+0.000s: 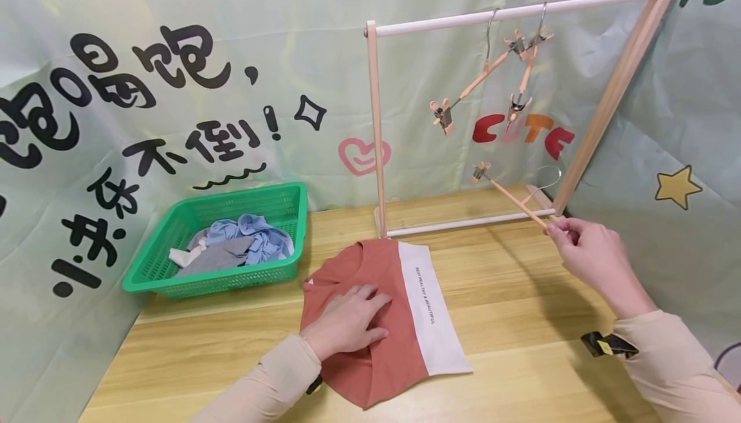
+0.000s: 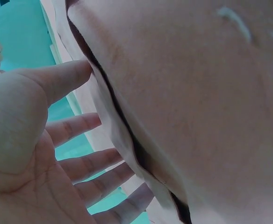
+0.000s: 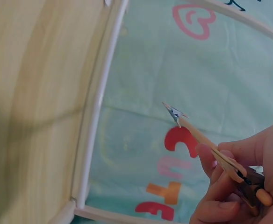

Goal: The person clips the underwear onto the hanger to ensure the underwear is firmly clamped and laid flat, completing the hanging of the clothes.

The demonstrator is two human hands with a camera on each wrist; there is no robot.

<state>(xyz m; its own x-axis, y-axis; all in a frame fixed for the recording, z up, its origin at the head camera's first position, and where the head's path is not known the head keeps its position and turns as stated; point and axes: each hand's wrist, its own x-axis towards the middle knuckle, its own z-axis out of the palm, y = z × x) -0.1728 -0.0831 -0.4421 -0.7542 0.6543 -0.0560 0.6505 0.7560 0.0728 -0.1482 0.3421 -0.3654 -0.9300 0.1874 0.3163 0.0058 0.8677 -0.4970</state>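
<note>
A rust-red shirt point(image 1: 396, 339) with a white panel and small black lettering lies on the wooden table. On its red part rests my left hand point(image 1: 347, 320), fingers loosely spread. The left wrist view shows these fingertips touching the edge of a fabric fold point(image 2: 127, 126). To the right, my right hand point(image 1: 596, 259) pinches one end of a wooden clip hanger point(image 1: 509, 195), held up in front of the rack. The far clip point(image 3: 176, 114) of that hanger grips nothing; the near clip is partly hidden in my fingers in the right wrist view.
A small clothes rack point(image 1: 376, 121) with a white top bar stands at the back. Two more clip hangers point(image 1: 483, 79) hang from it without clothes. At the left, a green basket point(image 1: 214, 281) contains crumpled blue, grey and white clothes point(image 1: 249, 236). Printed cloth walls surround the table point(image 1: 509, 339).
</note>
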